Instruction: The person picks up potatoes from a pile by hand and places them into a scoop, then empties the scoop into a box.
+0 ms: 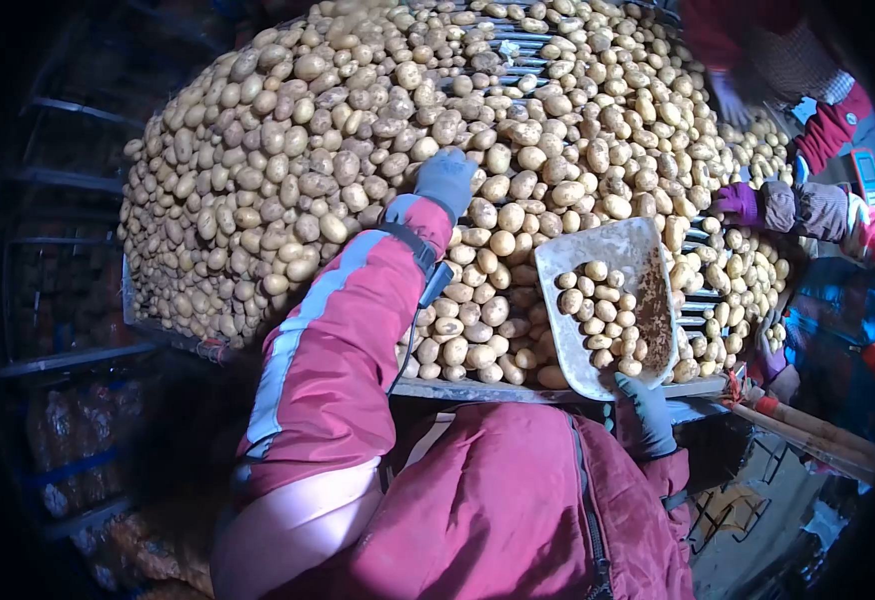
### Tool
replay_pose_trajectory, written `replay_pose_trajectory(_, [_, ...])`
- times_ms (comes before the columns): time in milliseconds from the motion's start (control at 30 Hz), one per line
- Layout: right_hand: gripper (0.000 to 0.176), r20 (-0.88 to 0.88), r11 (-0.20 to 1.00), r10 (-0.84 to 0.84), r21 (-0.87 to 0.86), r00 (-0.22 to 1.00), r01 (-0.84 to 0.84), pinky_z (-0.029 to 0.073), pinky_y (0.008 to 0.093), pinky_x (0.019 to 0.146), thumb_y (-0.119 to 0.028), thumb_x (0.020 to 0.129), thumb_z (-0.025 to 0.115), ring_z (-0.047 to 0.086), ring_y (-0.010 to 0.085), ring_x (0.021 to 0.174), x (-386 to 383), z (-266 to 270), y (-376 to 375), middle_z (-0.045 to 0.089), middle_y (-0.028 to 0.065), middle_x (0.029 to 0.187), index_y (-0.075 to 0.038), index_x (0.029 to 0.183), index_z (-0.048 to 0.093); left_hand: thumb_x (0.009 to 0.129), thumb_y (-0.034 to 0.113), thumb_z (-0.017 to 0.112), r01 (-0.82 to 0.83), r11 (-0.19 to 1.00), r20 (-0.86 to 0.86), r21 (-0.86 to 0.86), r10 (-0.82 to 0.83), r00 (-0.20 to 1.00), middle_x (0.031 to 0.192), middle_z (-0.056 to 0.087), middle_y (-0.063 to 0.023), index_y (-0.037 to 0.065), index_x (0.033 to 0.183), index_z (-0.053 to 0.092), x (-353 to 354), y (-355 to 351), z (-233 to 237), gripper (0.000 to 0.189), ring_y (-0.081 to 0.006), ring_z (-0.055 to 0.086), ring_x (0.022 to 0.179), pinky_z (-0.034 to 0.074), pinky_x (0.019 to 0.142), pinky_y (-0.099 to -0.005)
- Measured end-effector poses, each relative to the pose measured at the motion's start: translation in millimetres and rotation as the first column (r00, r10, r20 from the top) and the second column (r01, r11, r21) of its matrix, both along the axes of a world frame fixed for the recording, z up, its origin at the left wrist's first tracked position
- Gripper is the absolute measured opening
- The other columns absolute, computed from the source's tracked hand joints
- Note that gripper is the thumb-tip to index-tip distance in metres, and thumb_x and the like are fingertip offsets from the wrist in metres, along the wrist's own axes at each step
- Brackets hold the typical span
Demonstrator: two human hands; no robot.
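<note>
A large heap of potatoes covers a slatted metal table. My left hand, in a grey glove, reaches onto the middle of the heap; its fingertips are against the potatoes, and whether it grips one is hidden. My right hand, in a dark glove, is closed around the handle end of a worn white scoop. Several small potatoes lie in the scoop, which rests over the heap near the table's front edge.
Co-workers' hands reach in from the right, one in a purple glove. Metal slats show right of the scoop. The table's front edge runs before my body. Wooden poles stick out at the lower right. Dark metal racks stand left.
</note>
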State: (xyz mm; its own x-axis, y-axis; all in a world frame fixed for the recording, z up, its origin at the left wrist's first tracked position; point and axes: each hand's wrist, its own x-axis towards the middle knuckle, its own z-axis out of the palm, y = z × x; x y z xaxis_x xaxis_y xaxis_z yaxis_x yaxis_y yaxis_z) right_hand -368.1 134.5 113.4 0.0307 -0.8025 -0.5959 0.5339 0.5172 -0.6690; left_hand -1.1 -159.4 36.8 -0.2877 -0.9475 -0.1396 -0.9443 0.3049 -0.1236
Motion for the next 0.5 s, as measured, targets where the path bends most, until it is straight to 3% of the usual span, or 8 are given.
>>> replay_pose_trajectory(67, [0.046, -0.055, 0.997, 0.079, 0.013, 0.995, -0.078, 0.050, 0.0374, 0.103, -0.007, 0.093, 0.062, 0.063, 0.0245, 0.116, -1.6, -4.3, 2.1, 0.063, 0.0121, 0.128, 0.001, 0.138, 0.052, 0.091, 0.020, 0.065, 0.017, 1.000, -0.011, -0.004, -0.017, 1.000, 0.117, 0.068, -0.0109, 0.016, 0.108, 0.074, -5.8, -15.8, -22.7, 0.020, -0.0289, 0.065, 0.111, 0.053, 0.092, -0.0432])
replay_pose_trajectory(133, [0.043, -0.056, 0.995, 0.094, 0.048, 0.994, -0.091, 0.051, 0.0359, 0.101, -0.006, 0.095, 0.062, 0.063, 0.0229, 0.115, 2.8, 2.1, 3.8, 0.064, 0.0111, 0.127, 0.002, 0.136, 0.053, 0.094, 0.024, 0.064, 0.136, 0.990, 0.205, 0.024, -0.138, 0.969, 0.118, 0.067, -0.0111, 0.014, 0.108, 0.076, -3.6, -21.0, -33.4, 0.021, -0.0280, 0.066, 0.110, 0.054, 0.092, -0.0422])
replay_pose_trajectory(167, [0.044, -0.017, 0.998, 0.027, 0.054, 0.999, -0.026, 0.051, 0.0358, 0.101, -0.006, 0.095, 0.062, 0.063, 0.0225, 0.115, 9.6, 9.5, 2.6, 0.063, 0.0109, 0.128, 0.003, 0.136, 0.052, 0.095, 0.025, 0.062, 0.116, 0.990, 0.235, 0.081, -0.132, 0.963, 0.121, 0.067, -0.0131, 0.013, 0.109, 0.077, -2.4, -29.6, -41.1, 0.023, -0.0299, 0.066, 0.112, 0.054, 0.093, -0.0432])
replay_pose_trajectory(267, [0.050, 0.037, 0.997, -0.041, 0.060, 0.998, 0.039, 0.051, 0.0368, 0.103, -0.006, 0.094, 0.063, 0.063, 0.0228, 0.117, 10.0, 10.8, 2.4, 0.062, 0.0107, 0.132, 0.002, 0.141, 0.049, 0.096, 0.026, 0.061, 0.117, 0.967, 0.250, 0.227, -0.174, 0.953, 0.127, 0.066, -0.0157, 0.010, 0.113, 0.077, 10.7, -48.2, -60.0, 0.027, -0.0321, 0.065, 0.118, 0.053, 0.097, -0.0443])
replay_pose_trajectory(333, [0.055, 0.022, 0.997, 0.035, 0.064, 0.999, -0.036, 0.051, 0.0375, 0.105, -0.006, 0.093, 0.064, 0.063, 0.0239, 0.120, 4.0, 0.2, 8.7, 0.060, 0.0107, 0.136, 0.000, 0.145, 0.046, 0.095, 0.025, 0.063, 0.133, 0.968, 0.222, 0.214, -0.181, 0.958, 0.131, 0.066, -0.0178, 0.009, 0.114, 0.076, 20.4, -51.0, -62.1, 0.028, -0.0330, 0.066, 0.119, 0.054, 0.098, -0.0437])
replay_pose_trajectory(400, [0.055, 0.013, 0.998, -0.004, 0.061, 1.000, 0.003, 0.051, 0.0372, 0.105, -0.006, 0.093, 0.065, 0.063, 0.0234, 0.120, 8.6, 9.3, 8.2, 0.060, 0.0102, 0.135, 0.000, 0.144, 0.046, 0.092, 0.023, 0.066, 0.043, 0.956, -0.072, 0.290, -0.023, 0.997, 0.127, 0.067, -0.0184, 0.009, 0.114, 0.076, 32.4, -54.7, -57.7, 0.028, -0.0326, 0.068, 0.116, 0.056, 0.096, -0.0424])
replay_pose_trajectory(467, [0.055, 0.011, 0.997, -0.038, 0.066, 0.999, 0.037, 0.051, 0.0368, 0.104, -0.006, 0.092, 0.065, 0.063, 0.0229, 0.120, 7.4, 10.4, 9.1, 0.061, 0.0096, 0.135, 0.000, 0.144, 0.047, 0.090, 0.023, 0.071, 0.046, 0.970, -0.123, 0.240, -0.017, 0.992, 0.123, 0.070, -0.0156, 0.007, 0.114, 0.076, 44.6, -53.7, -45.8, 0.029, -0.0281, 0.070, 0.111, 0.056, 0.093, -0.0393])
replay_pose_trajectory(500, [0.051, 0.007, 0.993, 0.015, 0.114, 1.000, -0.016, 0.053, 0.0331, 0.087, -0.007, 0.091, 0.067, 0.065, 0.0201, 0.106, 2.2, 5.1, 11.5, 0.063, 0.0080, 0.124, 0.000, 0.140, 0.050, 0.091, 0.024, 0.073, -0.020, 0.874, -0.537, 0.485, 0.316, 0.782, 0.124, 0.070, -0.0137, 0.007, 0.116, 0.075, 48.0, -40.8, -19.6, 0.031, -0.0247, 0.069, 0.110, 0.056, 0.094, -0.0376])
